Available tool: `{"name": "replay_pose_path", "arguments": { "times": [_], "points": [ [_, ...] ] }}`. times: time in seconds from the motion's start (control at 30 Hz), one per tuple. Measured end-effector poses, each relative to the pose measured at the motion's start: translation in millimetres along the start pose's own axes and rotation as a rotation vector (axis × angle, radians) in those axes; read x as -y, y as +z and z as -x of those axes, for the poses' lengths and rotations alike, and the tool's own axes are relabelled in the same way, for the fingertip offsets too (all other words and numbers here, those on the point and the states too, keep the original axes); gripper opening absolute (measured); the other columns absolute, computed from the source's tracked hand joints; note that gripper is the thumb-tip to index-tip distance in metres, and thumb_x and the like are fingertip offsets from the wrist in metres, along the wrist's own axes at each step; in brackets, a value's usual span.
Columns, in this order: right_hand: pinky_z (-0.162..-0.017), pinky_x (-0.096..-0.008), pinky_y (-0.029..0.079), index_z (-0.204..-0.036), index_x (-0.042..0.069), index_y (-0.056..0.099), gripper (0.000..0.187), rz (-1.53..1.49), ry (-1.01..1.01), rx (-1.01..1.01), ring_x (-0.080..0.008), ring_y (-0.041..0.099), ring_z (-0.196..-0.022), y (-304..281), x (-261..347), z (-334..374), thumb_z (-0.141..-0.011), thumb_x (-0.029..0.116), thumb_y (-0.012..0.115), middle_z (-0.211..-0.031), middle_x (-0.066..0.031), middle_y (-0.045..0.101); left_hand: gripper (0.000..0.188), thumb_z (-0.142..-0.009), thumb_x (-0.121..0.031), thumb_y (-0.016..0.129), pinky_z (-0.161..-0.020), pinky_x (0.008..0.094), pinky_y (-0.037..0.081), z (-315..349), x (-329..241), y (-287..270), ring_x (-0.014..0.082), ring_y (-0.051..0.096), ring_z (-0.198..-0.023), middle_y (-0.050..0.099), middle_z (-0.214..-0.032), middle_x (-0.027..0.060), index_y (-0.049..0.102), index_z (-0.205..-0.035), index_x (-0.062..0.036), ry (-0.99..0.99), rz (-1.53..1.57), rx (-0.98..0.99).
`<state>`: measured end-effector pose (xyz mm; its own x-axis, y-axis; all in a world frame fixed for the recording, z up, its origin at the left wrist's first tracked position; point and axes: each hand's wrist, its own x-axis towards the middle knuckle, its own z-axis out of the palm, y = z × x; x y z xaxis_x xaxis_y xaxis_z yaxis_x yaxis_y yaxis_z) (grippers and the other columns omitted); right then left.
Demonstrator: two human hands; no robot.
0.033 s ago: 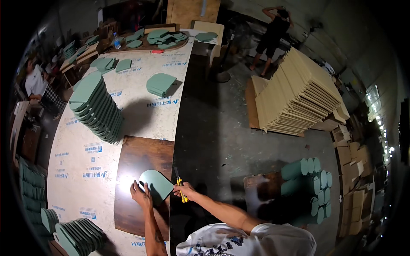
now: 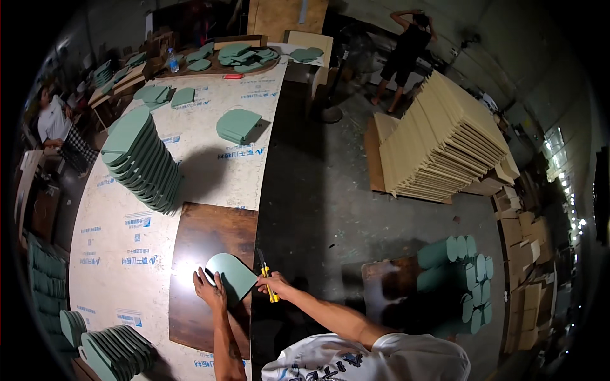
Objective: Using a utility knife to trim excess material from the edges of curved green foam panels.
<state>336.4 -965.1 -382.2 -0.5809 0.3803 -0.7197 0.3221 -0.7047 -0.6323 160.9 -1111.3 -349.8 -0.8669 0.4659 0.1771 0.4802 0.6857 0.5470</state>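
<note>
The green foam piece point(image 2: 230, 274) is pinned flat on the dark board point(image 2: 210, 238) by the left hand point(image 2: 210, 292); the right hand point(image 2: 272, 284), closed around a yellow utility knife point(image 2: 265, 276), apparently trims its edge, best cut steadily away from the fingers.

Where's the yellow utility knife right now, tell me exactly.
In the head view, the yellow utility knife is in the right hand, low and centre, at the right edge of the green foam piece that the left hand presses onto the dark wooden board.
</note>
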Motion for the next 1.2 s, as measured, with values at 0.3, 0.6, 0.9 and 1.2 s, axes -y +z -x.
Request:
{"name": "replay_pose_path", "arguments": {
  "times": [0.3, 0.6, 0.9, 1.2],
  "points": [
    [-0.062, -0.0297, 0.055, -0.101, 0.001, 0.061, 0.029, -0.126, 0.123, -0.02, -0.0165, 0.069, -0.073, -72.8, -32.4, 28.5, -0.096, 0.028, 0.07, -0.09, -0.0116, 0.073, 0.062, -0.107, -0.04, 0.042, -0.122, 0.0534, 0.016, 13.9, 26.7, 41.7, 0.0375, 0.025, -0.151, 0.03, -0.162, 0.0214, 0.035, -0.155, -0.0012, -0.012, -0.24, 0.004],
    [-0.058, -0.0315, 0.058, -0.107, 0.003, 0.054, 0.021, -0.135, 0.322, -0.06, -0.0203, 0.07, -0.071, -194.6, -137.6, 84.8, -0.102, 0.022, 0.059, -0.089, -0.0154, 0.072, 0.063, -0.108, -0.044, 0.037, -0.123, 0.0497, 0.013, 15.3, 28.2, 40.6, 0.0324, 0.024, -0.153, 0.03, -0.164, 0.0153, 0.031, -0.158, -0.006, -0.084, -0.352, 0.044],
    [-0.054, -0.0347, 0.056, -0.104, 0.0, 0.058, 0.019, -0.218, 0.271, -0.052, -0.0238, 0.067, -0.066, -203.4, -122.3, 89.4, -0.088, 0.011, 0.058, -0.086, -0.0163, 0.069, 0.046, -0.099, -0.02, 0.047, -0.118, 0.0526, 0.026, 9.6, 49.2, 42.0, 0.0437, 0.037, -0.142, 0.04, -0.155, 0.0259, 0.059, -0.135, 0.0046, -0.073, -0.254, -0.052],
    [-0.056, -0.0289, 0.047, -0.105, 0.008, 0.061, 0.019, -0.154, -0.119, -0.031, -0.0154, 0.059, -0.06, -107.7, -46.7, 74.6, -0.098, 0.023, 0.069, -0.07, -0.0056, 0.061, 0.053, -0.105, -0.035, 0.043, -0.113, 0.0603, 0.026, -4.0, 2.3, 46.6, 0.0381, 0.035, -0.144, 0.039, -0.155, 0.0227, 0.041, -0.151, -0.0095, 0.019, -0.356, -0.008]
  ]
}}
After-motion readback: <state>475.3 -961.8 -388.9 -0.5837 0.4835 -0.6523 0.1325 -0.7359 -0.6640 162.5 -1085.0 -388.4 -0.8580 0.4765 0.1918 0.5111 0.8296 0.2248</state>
